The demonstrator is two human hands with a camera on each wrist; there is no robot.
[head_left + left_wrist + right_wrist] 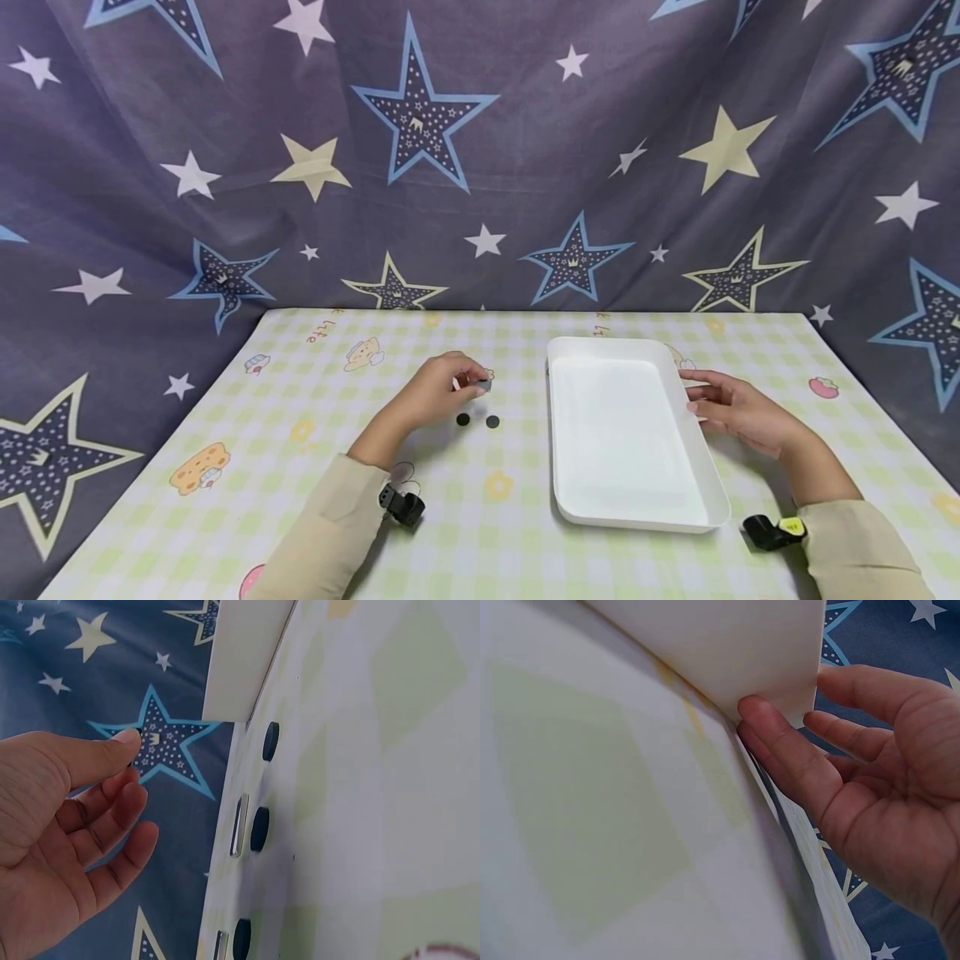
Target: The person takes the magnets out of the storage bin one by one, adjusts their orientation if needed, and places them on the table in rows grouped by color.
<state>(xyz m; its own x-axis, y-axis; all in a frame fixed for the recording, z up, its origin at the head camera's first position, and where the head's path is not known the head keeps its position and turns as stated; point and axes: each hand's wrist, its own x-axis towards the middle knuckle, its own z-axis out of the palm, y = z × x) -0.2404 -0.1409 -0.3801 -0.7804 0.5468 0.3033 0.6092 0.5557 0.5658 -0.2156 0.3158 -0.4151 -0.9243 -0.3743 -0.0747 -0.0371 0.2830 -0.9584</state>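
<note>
My left hand (442, 387) is above the cloth, left of the white tray (561, 467). Its thumb and forefinger pinch a small grey piece (484, 385), mostly hidden by the fingertips in the left wrist view. Just below that hand lie two black discs (462, 419); the left wrist view shows a third black disc (271, 741) and two thin silvery pieces (238, 825) beside them. My right hand (746, 417) is at the tray's right side, its extended fingers touching the outer wall (727, 652).
A checked tablecloth (450, 517) covers the table, and a dark star-patterned curtain (510, 167) hangs behind its far edge. Black wrist cameras (402, 506) are worn at both sleeves. The tray has a raised rim and a bare white floor.
</note>
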